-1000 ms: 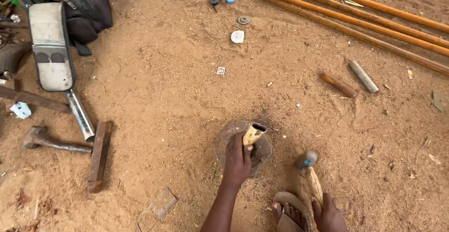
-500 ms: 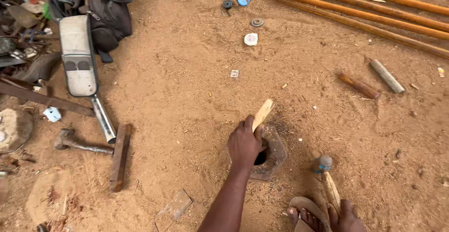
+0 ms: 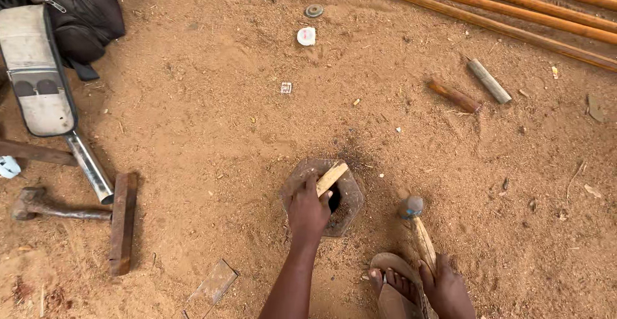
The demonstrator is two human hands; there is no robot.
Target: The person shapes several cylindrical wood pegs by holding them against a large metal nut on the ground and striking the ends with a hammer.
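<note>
Left hand (image 3: 307,211) grips a wood peg (image 3: 331,178) set in the hexagonal block's (image 3: 350,197) hole; block sits on sand. Right hand (image 3: 447,287) closed on hammer (image 3: 419,229) handle.

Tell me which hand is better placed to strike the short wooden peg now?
Probably right: the right hand grips the wooden-handled hammer beside the hexagonal block, while the left hand steadies the short wooden peg.

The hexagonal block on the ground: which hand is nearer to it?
Left. The left hand rests on the hexagonal block, holding a stick. The right hand is apart, lower right, holding a hammer.
</note>
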